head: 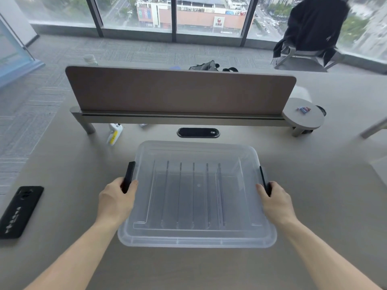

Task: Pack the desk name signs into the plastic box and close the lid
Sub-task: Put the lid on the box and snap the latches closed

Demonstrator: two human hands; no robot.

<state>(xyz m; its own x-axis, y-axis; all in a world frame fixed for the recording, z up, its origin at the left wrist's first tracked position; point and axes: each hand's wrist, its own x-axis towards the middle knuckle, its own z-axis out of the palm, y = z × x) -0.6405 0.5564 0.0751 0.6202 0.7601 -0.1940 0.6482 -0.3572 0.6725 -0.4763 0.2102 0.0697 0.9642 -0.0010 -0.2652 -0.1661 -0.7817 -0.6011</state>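
A clear plastic box (146, 237) stands on the desk in front of me with its translucent lid (196, 151) lying on top. Through the lid I see several thin desk name signs (193, 193) standing on edge in a row inside. My left hand (116, 200) grips the black latch (128, 178) on the box's left side. On the right side, my right hand (276, 203) grips the other black latch (264, 181). Both latches stand tilted up, away from the lid.
A black phone (19, 210) lies at the desk's left edge. A brown divider panel (180, 91) runs across behind the box, with a black cable port (198, 132) and a white device (114, 132) below it. A round side shelf (303, 116) sits far right.
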